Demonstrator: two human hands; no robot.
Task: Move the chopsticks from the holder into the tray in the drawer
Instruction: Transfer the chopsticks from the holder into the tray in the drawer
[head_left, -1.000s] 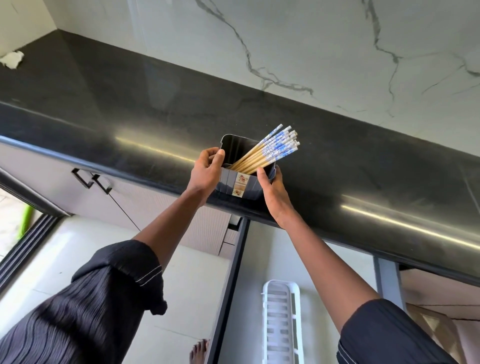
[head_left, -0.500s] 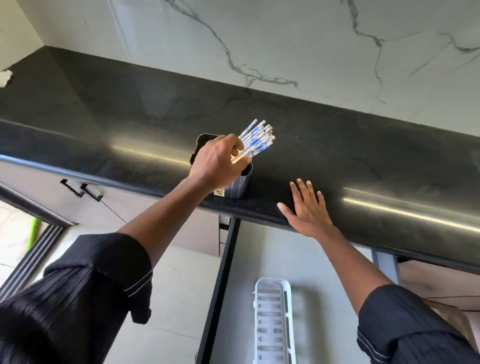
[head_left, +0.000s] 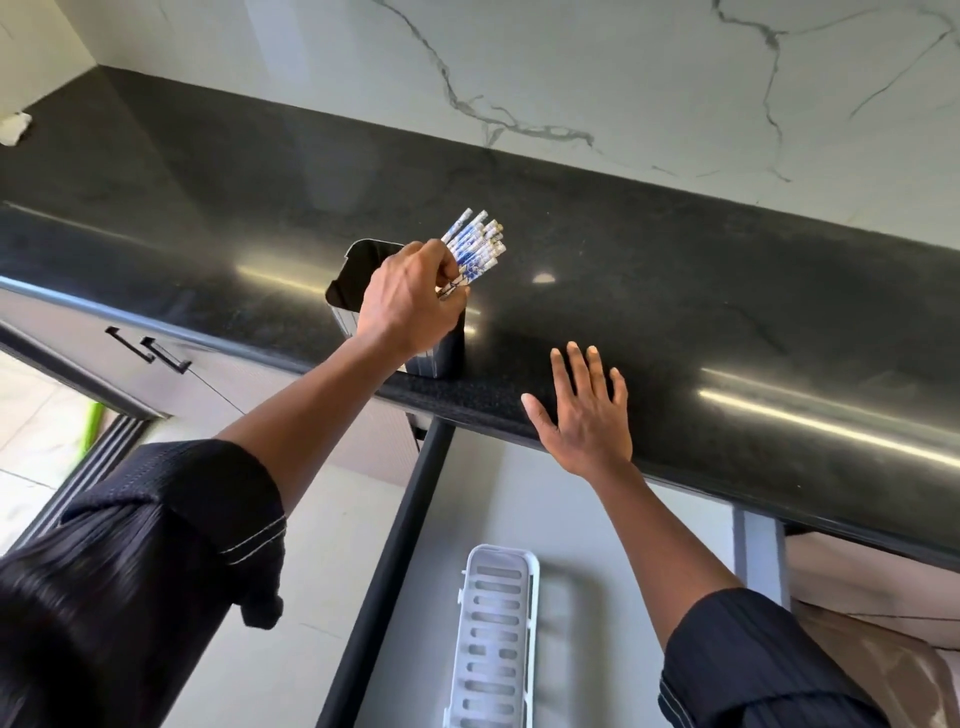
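The left hand (head_left: 410, 306) grips the chopsticks (head_left: 475, 247) (blue-and-white patterned ends) over the holder (head_left: 358, 270); the right hand (head_left: 584, 415) lies flat, empty.

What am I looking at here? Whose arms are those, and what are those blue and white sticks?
This picture comes from a camera worn on a person's head, looking down, so the arms are that person's own. No robot here, just two bare hands. The left hand is closed around a bunch of wooden chopsticks with blue-and-white patterned ends, just above a dark, tall plastic holder standing on the shiny black stone counter. The right hand lies open and flat on the counter's front edge, holding nothing. Below the counter a grey drawer is pulled open, and inside it lies a long white slotted plastic tray with nothing in it. A crumpled white scrap sits far left on the counter.
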